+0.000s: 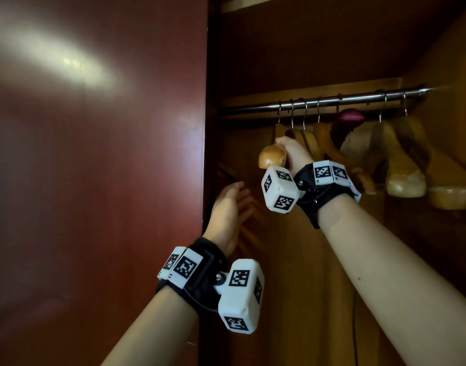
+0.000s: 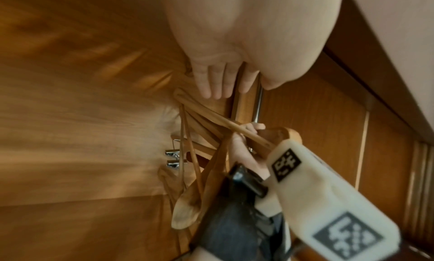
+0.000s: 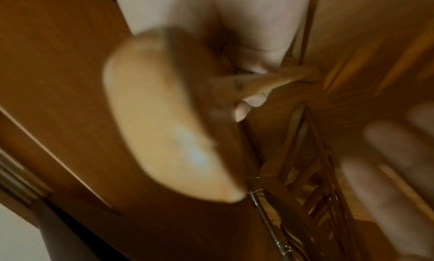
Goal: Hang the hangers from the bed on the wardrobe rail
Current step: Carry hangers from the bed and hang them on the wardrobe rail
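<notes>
A steel wardrobe rail [image 1: 332,100] runs across the open wardrobe and carries several wooden hangers [image 1: 401,165]. My right hand [image 1: 290,150] is raised under the rail's left part and grips a wooden hanger [image 1: 273,157] near its broad shoulder end; that end [image 3: 169,131] fills the right wrist view, blurred. Its hook is hidden behind my hand. My left hand [image 1: 233,207] hangs lower and to the left, fingers straight and holding nothing. In the left wrist view the left hand's fingers [image 2: 216,79] point toward the rail [image 2: 258,105] and the hangers [image 2: 187,200].
A dark red wardrobe door [image 1: 94,167] stands closed at the left, its edge close to my left hand. A purple padded hanger [image 1: 350,116] hangs mid-rail. The wardrobe's wooden back wall [image 1: 306,260] lies below the hangers.
</notes>
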`<act>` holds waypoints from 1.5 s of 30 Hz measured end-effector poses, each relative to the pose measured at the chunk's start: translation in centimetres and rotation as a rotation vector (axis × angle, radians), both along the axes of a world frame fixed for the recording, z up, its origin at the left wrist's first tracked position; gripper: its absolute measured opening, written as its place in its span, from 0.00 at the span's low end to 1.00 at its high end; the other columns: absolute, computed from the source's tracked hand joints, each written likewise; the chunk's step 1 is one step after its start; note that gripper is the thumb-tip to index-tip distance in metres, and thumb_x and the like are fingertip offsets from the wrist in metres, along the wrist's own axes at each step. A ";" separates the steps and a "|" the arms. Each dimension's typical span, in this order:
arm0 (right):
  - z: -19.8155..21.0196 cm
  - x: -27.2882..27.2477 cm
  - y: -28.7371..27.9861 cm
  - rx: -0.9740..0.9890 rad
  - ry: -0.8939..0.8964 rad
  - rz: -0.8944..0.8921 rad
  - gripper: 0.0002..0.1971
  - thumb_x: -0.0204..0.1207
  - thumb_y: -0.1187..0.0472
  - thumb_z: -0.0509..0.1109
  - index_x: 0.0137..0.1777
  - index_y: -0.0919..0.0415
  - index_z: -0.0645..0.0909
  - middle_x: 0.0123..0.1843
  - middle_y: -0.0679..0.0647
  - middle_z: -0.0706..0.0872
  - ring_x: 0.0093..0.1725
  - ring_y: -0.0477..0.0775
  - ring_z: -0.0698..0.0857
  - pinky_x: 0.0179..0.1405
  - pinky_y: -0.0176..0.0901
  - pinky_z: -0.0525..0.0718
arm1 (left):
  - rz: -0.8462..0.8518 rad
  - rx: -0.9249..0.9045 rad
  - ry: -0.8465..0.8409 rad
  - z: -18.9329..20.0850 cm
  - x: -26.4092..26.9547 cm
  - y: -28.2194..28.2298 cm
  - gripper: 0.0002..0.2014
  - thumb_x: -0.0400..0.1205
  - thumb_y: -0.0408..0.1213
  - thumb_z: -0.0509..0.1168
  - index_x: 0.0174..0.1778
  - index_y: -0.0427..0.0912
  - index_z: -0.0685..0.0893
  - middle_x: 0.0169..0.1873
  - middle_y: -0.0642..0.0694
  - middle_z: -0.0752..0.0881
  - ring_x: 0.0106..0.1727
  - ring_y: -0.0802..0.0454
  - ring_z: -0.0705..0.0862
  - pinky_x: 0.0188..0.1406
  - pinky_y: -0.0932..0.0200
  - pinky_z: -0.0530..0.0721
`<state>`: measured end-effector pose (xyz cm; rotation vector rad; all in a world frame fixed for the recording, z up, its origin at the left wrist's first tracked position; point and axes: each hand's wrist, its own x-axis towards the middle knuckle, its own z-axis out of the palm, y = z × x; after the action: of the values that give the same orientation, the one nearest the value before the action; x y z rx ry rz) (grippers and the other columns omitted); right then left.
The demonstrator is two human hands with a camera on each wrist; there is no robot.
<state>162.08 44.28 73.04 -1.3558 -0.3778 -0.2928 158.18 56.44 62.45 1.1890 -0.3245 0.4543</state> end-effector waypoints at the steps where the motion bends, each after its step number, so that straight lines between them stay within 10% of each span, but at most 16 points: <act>1: -0.1 0.1 0.0 -0.001 0.011 -0.022 0.17 0.86 0.58 0.57 0.72 0.61 0.73 0.45 0.52 0.77 0.51 0.52 0.80 0.52 0.44 0.80 | -0.002 -0.004 0.002 0.0 -0.1 0.0 0.16 0.89 0.42 0.53 0.69 0.40 0.76 0.64 0.39 0.82 0.65 0.45 0.82 0.67 0.47 0.80; 7: -1.0 -0.4 -0.3 0.102 0.092 -0.008 0.20 0.81 0.52 0.64 0.70 0.58 0.75 0.62 0.59 0.82 0.60 0.59 0.82 0.46 0.50 0.82 | -0.018 -0.027 0.031 -0.5 -0.5 -0.1 0.16 0.88 0.42 0.54 0.69 0.40 0.76 0.63 0.39 0.82 0.64 0.44 0.82 0.68 0.45 0.80; 11: -1.5 -0.7 -0.6 0.199 0.084 0.021 0.18 0.79 0.53 0.66 0.65 0.62 0.78 0.55 0.59 0.85 0.49 0.58 0.85 0.34 0.45 0.83 | -0.032 -0.020 0.042 -0.8 -0.6 -0.3 0.15 0.88 0.43 0.53 0.66 0.42 0.76 0.63 0.40 0.82 0.64 0.45 0.82 0.68 0.46 0.80; 16: -2.7 -1.9 -0.5 0.162 -0.054 -0.127 0.03 0.84 0.58 0.62 0.52 0.57 0.74 0.51 0.54 0.81 0.53 0.54 0.82 0.59 0.55 0.84 | -0.074 -0.026 0.055 -1.1 -1.1 -1.1 0.15 0.88 0.44 0.54 0.65 0.41 0.77 0.57 0.41 0.83 0.61 0.46 0.83 0.61 0.49 0.82; 23: -6.6 -4.6 -0.9 0.027 -0.126 -0.151 0.16 0.86 0.56 0.59 0.66 0.65 0.77 0.53 0.58 0.83 0.48 0.54 0.84 0.41 0.40 0.85 | -0.112 -0.020 0.114 -2.6 -2.1 -2.2 0.13 0.88 0.43 0.53 0.60 0.41 0.78 0.50 0.43 0.83 0.53 0.48 0.83 0.53 0.54 0.81; 29: -11.0 -8.1 -2.7 -0.157 -0.121 -0.160 0.14 0.86 0.58 0.57 0.42 0.61 0.79 0.34 0.56 0.82 0.28 0.49 0.81 0.27 0.36 0.78 | -0.179 0.065 0.184 -5.6 -3.6 -2.6 0.14 0.88 0.43 0.52 0.53 0.42 0.81 0.47 0.44 0.85 0.47 0.51 0.84 0.45 0.59 0.82; 45: -27.9 -19.7 -8.8 -0.246 0.187 -0.360 0.12 0.85 0.59 0.61 0.41 0.59 0.80 0.30 0.53 0.83 0.27 0.49 0.81 0.27 0.38 0.76 | -0.533 0.119 0.374 -18.5 -12.1 -7.3 0.09 0.86 0.38 0.56 0.49 0.42 0.82 0.36 0.49 0.85 0.37 0.55 0.84 0.42 0.61 0.80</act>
<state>142.35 35.45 45.11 -1.6796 -0.0097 -0.4228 146.05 49.12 44.00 1.2193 -0.3305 -0.2532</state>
